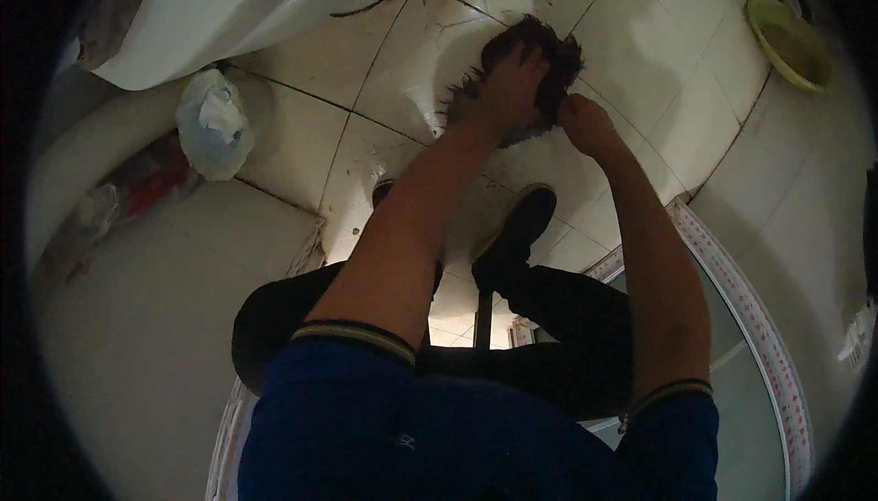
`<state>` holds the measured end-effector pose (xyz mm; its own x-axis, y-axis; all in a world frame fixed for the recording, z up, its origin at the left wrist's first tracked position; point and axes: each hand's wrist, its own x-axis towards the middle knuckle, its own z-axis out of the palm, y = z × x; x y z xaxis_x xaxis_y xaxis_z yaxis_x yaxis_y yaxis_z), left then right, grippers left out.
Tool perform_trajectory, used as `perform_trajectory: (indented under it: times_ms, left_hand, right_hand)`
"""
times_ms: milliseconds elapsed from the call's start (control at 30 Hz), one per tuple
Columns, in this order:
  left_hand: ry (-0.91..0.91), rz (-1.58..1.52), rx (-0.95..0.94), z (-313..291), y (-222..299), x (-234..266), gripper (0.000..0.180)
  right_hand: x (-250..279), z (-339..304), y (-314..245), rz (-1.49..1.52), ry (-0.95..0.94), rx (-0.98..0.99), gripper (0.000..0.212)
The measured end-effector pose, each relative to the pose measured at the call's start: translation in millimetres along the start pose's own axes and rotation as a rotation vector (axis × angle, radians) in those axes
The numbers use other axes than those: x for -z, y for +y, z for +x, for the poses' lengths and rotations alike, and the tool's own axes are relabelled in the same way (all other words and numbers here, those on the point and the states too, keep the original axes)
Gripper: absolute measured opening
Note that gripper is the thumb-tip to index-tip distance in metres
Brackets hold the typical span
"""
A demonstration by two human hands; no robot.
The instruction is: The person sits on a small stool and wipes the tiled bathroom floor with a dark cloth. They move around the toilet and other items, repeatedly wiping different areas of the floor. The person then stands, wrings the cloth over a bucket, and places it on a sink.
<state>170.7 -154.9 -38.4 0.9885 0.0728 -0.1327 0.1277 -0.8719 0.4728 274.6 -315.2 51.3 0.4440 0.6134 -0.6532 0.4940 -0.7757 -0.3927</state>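
Observation:
On the tiled floor in front of me lies a dark brown shaggy thing (558,53) with spiky, damp-looking tufts at its edges. Its kind I cannot make out. My left hand (514,85) presses on top of it, fingers apart and stretched forward. At its right edge my right hand (588,124) is closed like a fist, seemingly pinching a bit of it. The underside and the part beneath my left palm are hidden.
White porcelain (247,7) fills the upper left, beside a small bin (217,126) with a pale liner. A yellow-green basin (791,43) stands at the far right. My dark shoe (517,226) is close behind the shaggy thing. A patterned door frame (750,309) curves along the right.

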Motion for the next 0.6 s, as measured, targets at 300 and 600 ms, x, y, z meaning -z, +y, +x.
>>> perform_trajectory:
  times_ms: [300,600]
  left_hand:
    - [0.174,0.057,0.194,2,-119,26,0.096]
    - [-0.005,0.411,0.264,11,-103,29,0.103]
  right_hand:
    - [-35,-15,15,0.197,-0.008,-0.088,0.03]
    - [-44,-5,23,0.219,0.042,-0.119,0.031]
